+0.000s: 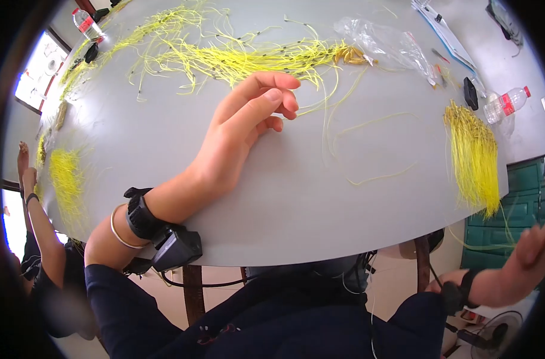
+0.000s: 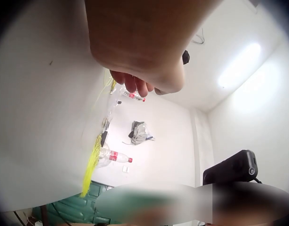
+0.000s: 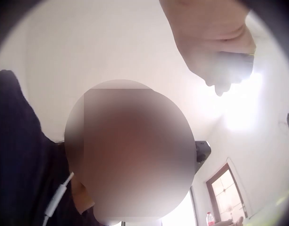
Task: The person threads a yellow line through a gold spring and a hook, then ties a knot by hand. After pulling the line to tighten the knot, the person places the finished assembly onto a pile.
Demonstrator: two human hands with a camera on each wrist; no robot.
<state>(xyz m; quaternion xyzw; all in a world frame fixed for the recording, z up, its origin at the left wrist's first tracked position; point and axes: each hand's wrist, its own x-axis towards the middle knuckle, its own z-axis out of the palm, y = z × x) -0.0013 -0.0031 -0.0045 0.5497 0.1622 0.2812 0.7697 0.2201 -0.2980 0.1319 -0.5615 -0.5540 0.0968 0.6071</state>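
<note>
Left hand (image 1: 239,128) over the grey table (image 1: 296,203): fingers loosely bent, thumb apart from the fingertips, no grip seen. Large bundle of yellow strands (image 1: 242,60) lies on the table just beyond it; stray strands run near the fingertips, contact unclear to me. Right hand (image 1: 534,246) off the table's right edge, blurred; cannot tell whether it grips anything. Second yellow bundle (image 1: 475,158) lies along that edge.

The table (image 1: 320,218) left room to pass at the lower centre of the frame; yellow strings (image 1: 242,60) and a plastic bag (image 1: 386,42) blocked the top, a yellow bundle (image 1: 474,158) the right, the left hand (image 1: 239,122) the middle.
</note>
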